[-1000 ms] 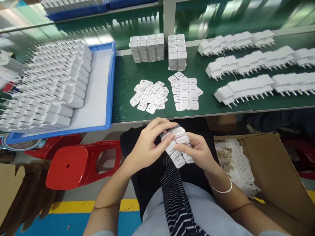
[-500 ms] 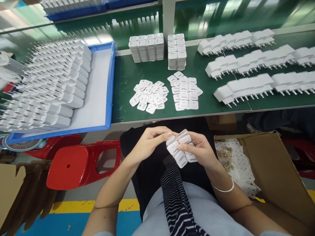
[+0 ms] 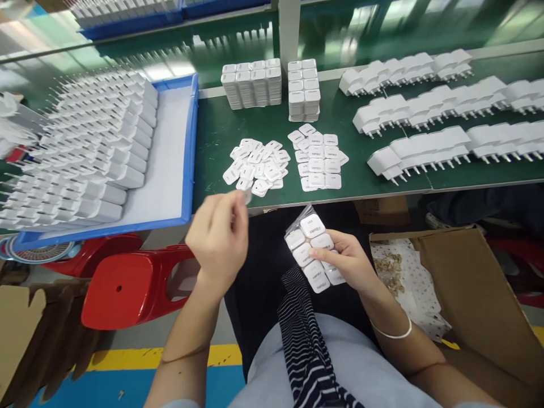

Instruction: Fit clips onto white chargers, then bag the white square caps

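Note:
My right hand (image 3: 346,258) grips a sheet of white rounded-square labels (image 3: 313,276) above my lap, its thumb on the front. Clear film (image 3: 302,217) stands up at the sheet's upper left edge. Blurred by motion, my left hand (image 3: 221,232) is closed in a pinch near the bench's front edge. At its fingertips shows a small white label (image 3: 247,196), partly hidden. Just beyond that hand lies a loose heap of white labels (image 3: 257,164). To the right of the heap, several label sheets (image 3: 323,164) lie spread on the green bench.
Neat stacks of label sheets (image 3: 251,85) stand at the back. White plug adapters (image 3: 429,150) line the right side in rows. A blue-rimmed tray (image 3: 189,164) holds many white plug housings at left. Below are a red stool (image 3: 119,289) and a cardboard box (image 3: 471,294).
My left hand has moved away from the sheet, left and up toward the loose heap, with a small label at its fingertips. My right hand keeps holding the sheet, more of which now shows.

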Demonstrator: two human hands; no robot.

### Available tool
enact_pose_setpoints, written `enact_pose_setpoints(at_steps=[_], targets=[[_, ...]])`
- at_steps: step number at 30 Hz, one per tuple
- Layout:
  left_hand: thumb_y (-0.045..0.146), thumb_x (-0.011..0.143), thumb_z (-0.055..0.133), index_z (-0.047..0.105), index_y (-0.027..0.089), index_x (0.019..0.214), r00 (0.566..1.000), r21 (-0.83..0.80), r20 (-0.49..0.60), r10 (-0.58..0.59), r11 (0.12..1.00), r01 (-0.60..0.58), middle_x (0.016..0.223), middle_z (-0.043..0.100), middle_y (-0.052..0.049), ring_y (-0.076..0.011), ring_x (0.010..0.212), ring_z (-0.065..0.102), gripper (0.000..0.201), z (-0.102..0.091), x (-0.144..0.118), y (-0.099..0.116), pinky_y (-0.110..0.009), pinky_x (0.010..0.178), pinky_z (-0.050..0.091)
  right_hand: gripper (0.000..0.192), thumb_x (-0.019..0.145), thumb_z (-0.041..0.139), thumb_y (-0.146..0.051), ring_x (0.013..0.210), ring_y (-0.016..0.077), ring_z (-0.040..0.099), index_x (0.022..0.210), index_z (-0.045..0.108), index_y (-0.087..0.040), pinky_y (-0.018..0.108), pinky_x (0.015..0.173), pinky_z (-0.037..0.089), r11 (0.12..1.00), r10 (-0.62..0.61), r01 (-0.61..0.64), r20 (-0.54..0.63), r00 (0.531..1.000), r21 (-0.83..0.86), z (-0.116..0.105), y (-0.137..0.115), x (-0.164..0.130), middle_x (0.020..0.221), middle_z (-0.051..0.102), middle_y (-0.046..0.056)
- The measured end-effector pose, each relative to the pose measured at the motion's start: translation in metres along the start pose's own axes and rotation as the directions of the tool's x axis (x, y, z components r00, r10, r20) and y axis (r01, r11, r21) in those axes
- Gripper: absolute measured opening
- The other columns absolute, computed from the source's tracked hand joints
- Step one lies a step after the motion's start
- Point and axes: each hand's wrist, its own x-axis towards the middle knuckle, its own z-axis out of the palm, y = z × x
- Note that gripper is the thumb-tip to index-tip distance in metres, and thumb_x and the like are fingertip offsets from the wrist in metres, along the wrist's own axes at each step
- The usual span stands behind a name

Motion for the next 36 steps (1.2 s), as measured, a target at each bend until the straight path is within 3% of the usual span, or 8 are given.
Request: enact_pose_setpoints(at_steps=[3,5,11,20,23,31,33,36], targets=[[0.010,0.088,0.061,0.066,0.012,0.108,0.969,-0.083,0.118,0.218,0.974,-0.210,0.096,0.074,-0.011,-0.0200,0.087,0.070,0.021,0.005,-0.006,0.018,-0.030,0.078,0.056,0.014,0.079,0.077,-0.027,0.061,0.0106,0.061,0.085,0.072,-0.017,0.019,0.054,0.048,0.998,-0.021,0.023,0.032,0.999,-0.055,0.004,-0.001,0.001,0.072,0.069,-0.001],[0.011,0.089,0.060,0.066,0.010,0.110,0.942,-0.180,0.205,0.266,0.956,-0.231,0.101,0.075,-0.012,-0.0213,0.091,0.072,0.021,0.009,-0.011,0.031,-0.032,0.081,0.059,0.012,0.080,0.075,-0.027,0.058,0.0094,0.057,0.083,0.069,-0.016,0.019,0.053,0.045,0.991,-0.061,0.069,0.075,0.995,-0.117,0.006,-0.001,0.003,0.069,0.066,-0.002],[0.020,0.091,0.062,0.069,0.013,0.108,0.861,-0.517,0.492,0.133,0.840,0.166,0.105,0.075,-0.007,-0.0159,0.096,0.071,0.019,0.008,-0.017,0.039,-0.026,0.088,0.058,0.008,0.085,0.070,-0.024,0.058,0.0075,0.047,0.086,0.067,-0.016,0.018,0.052,0.038,0.953,-0.131,0.174,0.184,0.974,-0.247,0.005,-0.003,0.006,0.066,0.058,-0.005],[0.030,0.094,0.058,0.076,0.021,0.103,0.624,-0.500,0.781,-0.034,0.564,0.657,0.105,0.076,-0.005,-0.0182,0.096,0.071,0.021,0.006,-0.008,0.026,-0.028,0.085,0.056,0.014,0.088,0.067,-0.030,0.060,0.0095,0.053,0.087,0.068,-0.016,0.020,0.053,0.041,0.963,-0.059,0.120,0.247,0.967,-0.240,0.004,-0.001,0.008,0.071,0.062,-0.002],[0.031,0.093,0.058,0.077,0.020,0.096,0.595,-0.471,0.797,-0.103,0.510,0.719,0.095,0.077,-0.005,-0.0175,0.085,0.071,0.022,0.009,-0.006,0.020,-0.026,0.077,0.055,0.017,0.086,0.069,-0.032,0.057,0.0093,0.052,0.087,0.069,-0.016,0.019,0.050,0.040,0.980,-0.018,0.069,0.259,0.966,-0.187,0.003,0.000,0.007,0.069,0.061,-0.001],[0.034,0.088,0.066,0.074,0.016,0.079,0.626,-0.493,0.741,-0.243,0.436,0.752,0.064,0.067,-0.001,-0.0114,0.058,0.060,0.022,0.011,0.008,0.012,-0.022,0.056,0.049,0.017,0.082,0.074,-0.031,0.059,0.0102,0.057,0.091,0.072,-0.016,0.019,0.054,0.045,0.998,-0.007,0.021,0.217,0.976,-0.062,0.001,-0.002,0.005,0.073,0.067,0.000],[0.034,0.088,0.065,0.073,0.016,0.078,0.682,-0.513,0.665,-0.305,0.478,0.713,0.065,0.067,-0.001,-0.0114,0.057,0.059,0.022,0.017,0.016,0.000,-0.023,0.055,0.048,0.017,0.081,0.075,-0.031,0.058,0.0106,0.058,0.088,0.073,-0.016,0.020,0.052,0.046,0.999,0.012,-0.002,0.209,0.978,-0.048,0.001,-0.001,0.004,0.071,0.068,0.000],[0.032,0.091,0.060,0.072,0.016,0.083,0.846,-0.403,0.335,-0.414,0.749,0.526,0.075,0.069,-0.004,-0.0140,0.066,0.062,0.021,0.031,0.029,-0.026,-0.026,0.063,0.049,0.019,0.078,0.077,-0.032,0.059,0.0120,0.062,0.089,0.074,-0.016,0.020,0.052,0.048,0.998,0.066,-0.067,0.196,0.978,-0.002,0.003,0.004,0.003,0.073,0.071,0.002]])
